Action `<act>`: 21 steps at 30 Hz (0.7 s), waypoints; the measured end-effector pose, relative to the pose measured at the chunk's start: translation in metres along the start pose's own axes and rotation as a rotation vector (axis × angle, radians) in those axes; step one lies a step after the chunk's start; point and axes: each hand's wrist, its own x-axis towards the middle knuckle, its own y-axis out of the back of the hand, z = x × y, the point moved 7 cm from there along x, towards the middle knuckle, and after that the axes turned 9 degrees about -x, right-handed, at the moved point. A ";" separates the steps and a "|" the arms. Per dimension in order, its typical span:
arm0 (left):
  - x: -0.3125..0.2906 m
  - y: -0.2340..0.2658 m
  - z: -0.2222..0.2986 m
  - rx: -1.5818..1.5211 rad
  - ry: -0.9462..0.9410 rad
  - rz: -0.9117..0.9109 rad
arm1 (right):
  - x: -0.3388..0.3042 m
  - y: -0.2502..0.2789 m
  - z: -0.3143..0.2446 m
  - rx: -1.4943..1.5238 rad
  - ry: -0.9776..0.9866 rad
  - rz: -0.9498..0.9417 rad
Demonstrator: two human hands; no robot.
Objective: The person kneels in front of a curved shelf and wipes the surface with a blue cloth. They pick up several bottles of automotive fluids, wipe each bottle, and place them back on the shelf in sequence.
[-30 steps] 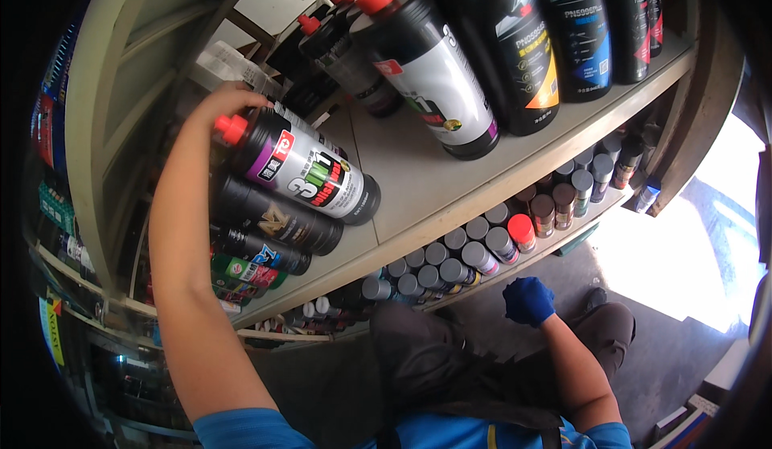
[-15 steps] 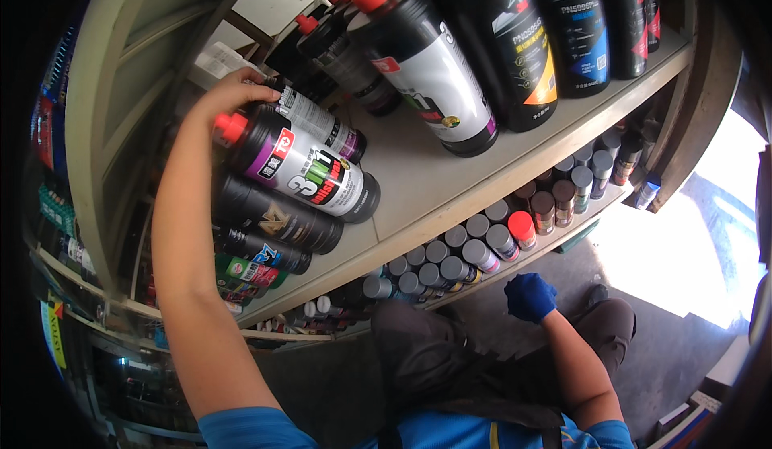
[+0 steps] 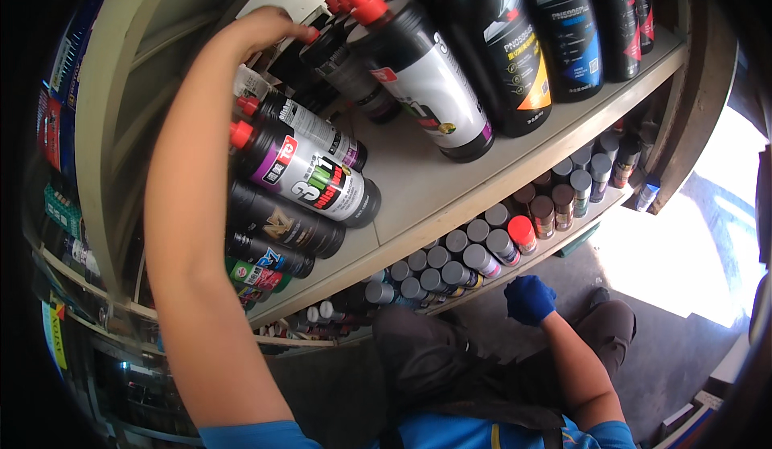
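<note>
My bare left hand (image 3: 267, 29) reaches over the top shelf, its thumb extended at the red cap of a black bottle (image 3: 346, 65). The other fingers are partly hidden behind the hand, which looks open; any grip on that bottle cannot be made out. Below it, a silver-labelled bottle (image 3: 310, 126) with a red cap stands behind a larger black polish bottle (image 3: 310, 174) with a white and purple label. My right hand (image 3: 531, 299), covered by what looks like a dark blue glove, is curled closed low beside my knee. Its fingers, and anything in them, are hidden.
Large black bottles (image 3: 494, 55) line the right of the top shelf (image 3: 418, 196). A white-labelled bottle (image 3: 434, 83) stands mid-shelf; darker bottles (image 3: 285, 220) stand at its left end. Several spray cans (image 3: 476, 258) fill the shelf below. A curved side panel (image 3: 121, 127) rises at left.
My left hand has left the silver-labelled bottle and moved up and right to another red-capped bottle farther back. The view has shifted slightly. My right hand stays in place.
</note>
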 end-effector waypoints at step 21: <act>0.096 -0.125 -0.100 -0.373 -0.102 0.902 | -0.006 0.014 0.027 0.307 -0.305 -0.019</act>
